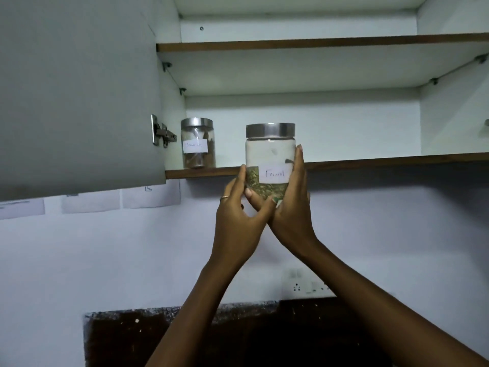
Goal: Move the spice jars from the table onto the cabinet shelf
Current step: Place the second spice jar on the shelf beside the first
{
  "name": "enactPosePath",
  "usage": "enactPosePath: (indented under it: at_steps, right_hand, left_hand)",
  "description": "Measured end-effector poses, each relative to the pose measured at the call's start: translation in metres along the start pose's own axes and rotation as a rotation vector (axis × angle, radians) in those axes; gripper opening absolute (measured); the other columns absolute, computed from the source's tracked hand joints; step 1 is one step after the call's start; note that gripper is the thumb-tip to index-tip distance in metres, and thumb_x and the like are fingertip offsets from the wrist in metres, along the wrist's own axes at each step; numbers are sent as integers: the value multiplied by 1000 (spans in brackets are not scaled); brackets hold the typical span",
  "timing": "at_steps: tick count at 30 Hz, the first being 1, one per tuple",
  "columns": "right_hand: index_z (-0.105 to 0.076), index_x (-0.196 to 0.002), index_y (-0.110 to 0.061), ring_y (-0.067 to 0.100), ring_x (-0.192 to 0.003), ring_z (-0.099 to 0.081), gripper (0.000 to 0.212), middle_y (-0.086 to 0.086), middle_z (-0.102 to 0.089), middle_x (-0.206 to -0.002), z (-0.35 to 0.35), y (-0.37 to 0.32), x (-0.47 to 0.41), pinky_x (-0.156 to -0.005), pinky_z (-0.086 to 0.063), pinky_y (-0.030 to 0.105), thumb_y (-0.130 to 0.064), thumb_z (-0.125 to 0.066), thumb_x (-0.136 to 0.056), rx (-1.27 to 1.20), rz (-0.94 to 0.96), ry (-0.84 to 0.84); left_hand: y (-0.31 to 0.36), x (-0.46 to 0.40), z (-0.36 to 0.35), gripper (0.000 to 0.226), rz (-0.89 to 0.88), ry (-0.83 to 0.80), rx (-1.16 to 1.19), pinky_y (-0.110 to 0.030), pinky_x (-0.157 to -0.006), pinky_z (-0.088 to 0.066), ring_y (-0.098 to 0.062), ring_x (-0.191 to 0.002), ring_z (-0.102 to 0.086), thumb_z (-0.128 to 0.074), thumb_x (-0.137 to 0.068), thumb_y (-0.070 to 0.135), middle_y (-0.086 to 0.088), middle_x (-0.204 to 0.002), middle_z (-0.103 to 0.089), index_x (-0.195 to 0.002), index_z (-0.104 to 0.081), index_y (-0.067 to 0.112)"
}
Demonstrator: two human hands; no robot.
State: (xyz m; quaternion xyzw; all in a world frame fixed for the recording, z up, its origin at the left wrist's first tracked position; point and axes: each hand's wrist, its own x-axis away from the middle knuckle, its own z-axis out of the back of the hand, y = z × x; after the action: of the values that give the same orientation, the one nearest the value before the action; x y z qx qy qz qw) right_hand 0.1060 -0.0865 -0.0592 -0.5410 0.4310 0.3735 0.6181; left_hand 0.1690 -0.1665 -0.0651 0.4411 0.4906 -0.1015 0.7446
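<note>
I hold a glass jar (270,154) with a steel lid and a white label reading "Fennel", partly filled with green seeds, raised in front of the lower cabinet shelf (370,161). My left hand (238,215) grips its left side and underside. My right hand (291,207) cups its right side, fingers pointing up along the glass. The jar's base is level with the shelf's front edge. A second labelled jar (197,143) with brown contents stands on the shelf at the far left.
The grey cabinet door (76,96) hangs open to the left, hinge beside the standing jar. An upper shelf (317,45) runs above. The white wall below carries paper sheets (90,201) and a socket plate (304,283). A dark board (211,337) sits at the bottom.
</note>
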Motion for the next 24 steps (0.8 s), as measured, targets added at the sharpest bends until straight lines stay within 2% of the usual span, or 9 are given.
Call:
enactPosePath:
  at_steps: [3, 6, 7, 10, 15, 20, 22, 24]
  right_hand:
    - [4, -149, -24, 11, -132, -31, 107, 2, -29, -146, -16, -3, -32, -100, -26, 37, -55, -64, -72, 62, 23, -14]
    - [4, -150, -22, 20, -130, -35, 107, 7, -30, -144, -34, 0, -60, -102, -23, 42, -52, -66, -73, 93, 11, -27]
    - [3, -150, -22, 21, -130, -37, 107, 8, -30, -144, -40, 1, -68, -103, -23, 44, -53, -65, -73, 98, 2, -32]
    - [4, -150, -19, 23, -129, -38, 105, 11, -30, -145, -56, 9, -84, -102, -23, 44, -56, -57, -72, 126, -29, -55]
    - [5, -150, -15, 24, -130, -36, 94, 13, -31, -146, -81, 36, -87, -106, -21, 44, -33, -62, -85, 205, -85, -110]
    - [4, -149, -10, 20, -131, -34, 91, 9, -37, -144, -93, 46, -92, -109, -13, 39, -38, -56, -87, 276, -111, -146]
    - [4, -148, -7, 20, -131, -35, 88, 10, -38, -143, -95, 47, -95, -110, -12, 39, -37, -53, -88, 327, -117, -161]
    - [0, -148, -7, 21, -129, -36, 85, 11, -39, -141, -99, 49, -97, -110, -14, 39, -37, -53, -88, 382, -139, -155]
  left_hand:
    - [-2, -34, 8, 74, -34, 33, -12, -15, -97, -46, -8, -122, -50, -68, -85, 19, 7, -139, -41, -148, -30, 18]
    - [-3, -66, 10, 71, -30, 92, -57, -6, -90, -43, -8, -117, -50, -67, -86, 15, 2, -137, -40, -147, -31, 12]
    - [-5, -76, 9, 70, -25, 121, -82, -8, -90, -40, -10, -119, -48, -66, -86, 15, -2, -139, -39, -147, -31, 12]
    - [-16, -96, 6, 66, 13, 157, -149, -16, -95, -34, -16, -126, -44, -62, -88, 18, -10, -142, -39, -147, -31, 13]
    - [-40, -111, 0, 54, 55, 162, -267, -27, -88, -46, -24, -110, -55, -55, -90, 15, -14, -128, -51, -142, -40, 9]
    - [-55, -118, -3, 49, 65, 224, -265, -29, -95, -44, -25, -115, -54, -56, -91, 16, -13, -129, -54, -138, -45, 8]
    - [-61, -123, -4, 47, 63, 256, -328, -41, -98, -46, -27, -113, -56, -55, -91, 20, -12, -125, -58, -136, -49, 9]
    - [-64, -127, -7, 40, 88, 265, -429, -48, -92, -48, -30, -108, -58, -53, -92, 24, -12, -117, -62, -129, -56, 10]
